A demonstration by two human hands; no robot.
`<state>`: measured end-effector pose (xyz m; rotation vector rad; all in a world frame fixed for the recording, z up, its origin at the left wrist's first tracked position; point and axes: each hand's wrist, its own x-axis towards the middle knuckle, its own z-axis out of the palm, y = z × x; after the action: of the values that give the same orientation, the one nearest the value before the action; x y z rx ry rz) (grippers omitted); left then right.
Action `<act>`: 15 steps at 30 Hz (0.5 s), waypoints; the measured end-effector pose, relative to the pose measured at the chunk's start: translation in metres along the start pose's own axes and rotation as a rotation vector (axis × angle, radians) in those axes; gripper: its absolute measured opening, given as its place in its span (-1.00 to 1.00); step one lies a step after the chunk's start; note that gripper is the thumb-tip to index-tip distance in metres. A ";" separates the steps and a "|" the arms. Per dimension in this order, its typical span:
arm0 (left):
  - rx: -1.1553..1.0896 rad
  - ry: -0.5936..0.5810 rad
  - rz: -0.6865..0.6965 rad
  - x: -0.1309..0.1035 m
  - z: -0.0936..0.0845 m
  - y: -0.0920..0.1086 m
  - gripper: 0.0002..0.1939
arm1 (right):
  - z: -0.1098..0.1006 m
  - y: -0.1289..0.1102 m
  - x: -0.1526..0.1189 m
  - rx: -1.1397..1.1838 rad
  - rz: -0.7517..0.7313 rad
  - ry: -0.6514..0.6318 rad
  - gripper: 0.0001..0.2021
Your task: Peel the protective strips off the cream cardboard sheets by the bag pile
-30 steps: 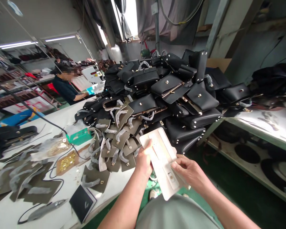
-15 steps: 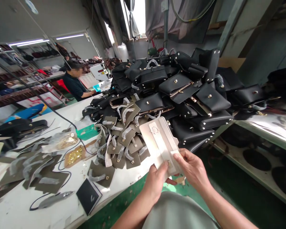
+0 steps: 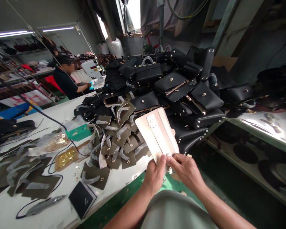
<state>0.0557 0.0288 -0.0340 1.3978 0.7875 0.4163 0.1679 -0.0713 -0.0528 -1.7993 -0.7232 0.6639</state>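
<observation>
A pale beige panel with a lighter strip down its middle is held upright in front of me, past the table's edge. My left hand grips its lower left corner, thumb on top. My right hand is closed at the lower right edge, thumb and fingers pinching near a small metal piece at the strip's lower end. Both thumbs are close together. Behind the panel, olive flaps with plastic-wrapped handles and gold clasps lie heaped on the white table.
Black bags are piled high behind. On the left are a green basket, a tray of gold fittings, a dark notebook, a tool and cables. A person sits at a machine further back.
My right hand has shifted inward and lower on the panel, its thumb now beside my left thumb. The panel is a little more upright, and the view has turned slightly right.
</observation>
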 end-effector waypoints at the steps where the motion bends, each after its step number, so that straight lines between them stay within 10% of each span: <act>1: 0.009 -0.035 0.033 0.000 0.002 0.002 -0.50 | -0.002 0.001 0.001 -0.002 0.013 0.000 -0.45; 9: -0.013 -0.003 0.171 0.007 0.022 0.013 -0.57 | -0.036 -0.007 -0.008 0.161 0.054 -0.259 -0.51; 15: -0.105 0.039 0.158 0.011 0.050 0.008 -0.63 | -0.050 -0.001 -0.013 0.042 -0.050 -0.174 -0.50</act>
<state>0.1002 0.0021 -0.0294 1.3618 0.6789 0.6005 0.1959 -0.1109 -0.0350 -1.6944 -0.8611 0.8037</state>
